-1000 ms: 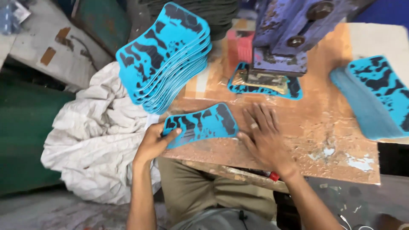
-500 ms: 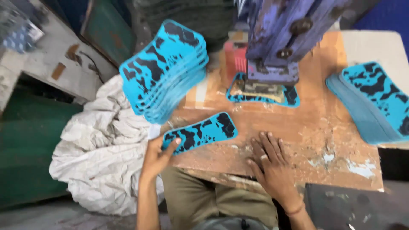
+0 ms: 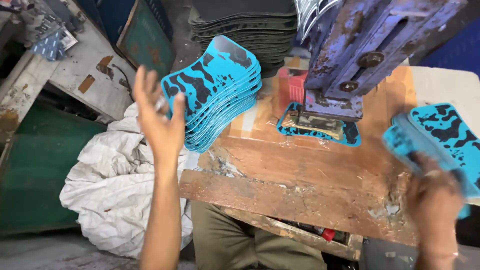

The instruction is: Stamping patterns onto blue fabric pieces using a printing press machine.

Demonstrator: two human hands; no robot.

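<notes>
Turquoise-and-black patterned flat cut-outs [image 3: 440,137] sit stacked at the worn wooden bench's [image 3: 310,170] right edge, where the blurred right hand [image 3: 434,200] touches the top 1, grip unclear, so it is best peeled singly while the left hand [image 3: 159,117] hovers open, holding nothing, beside the fanned left stack [image 3: 217,95]

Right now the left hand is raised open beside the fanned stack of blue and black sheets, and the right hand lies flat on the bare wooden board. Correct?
Not quite. The head view shows the right hand at the pile of blue sheets on the right edge of the wooden board, not flat on bare wood. The left hand is indeed raised open beside the fanned stack.
</notes>
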